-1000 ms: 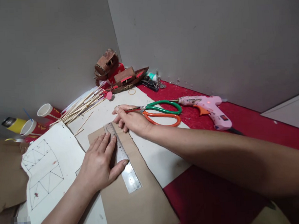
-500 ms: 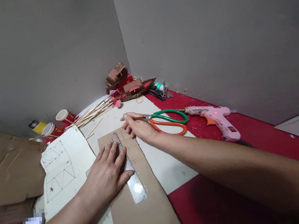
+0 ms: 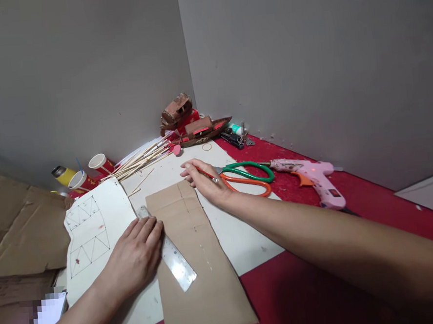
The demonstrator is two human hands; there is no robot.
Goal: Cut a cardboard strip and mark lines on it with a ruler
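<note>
My left hand is closed over the edge of a metal ruler, its thumb out of sight. The ruler lies slanted across the left side of a brown cardboard piece, which has thin pencil lines near its far end. At that far end, my right hand pinches a dark red pencil, its silver end sticking up above the hand. Just behind the right hand lie scissors with one green and one orange handle.
A paper with truss drawings lies left of the cardboard. Wooden sticks, paper cups, a yellow bottle and model boats stand along the back. A pink glue gun lies right. Folded cardboard is far left.
My left hand has moved the ruler left, off the drawn lines. My right hand stays near the cardboard's far end, and the pencil now tilts differently in it.
</note>
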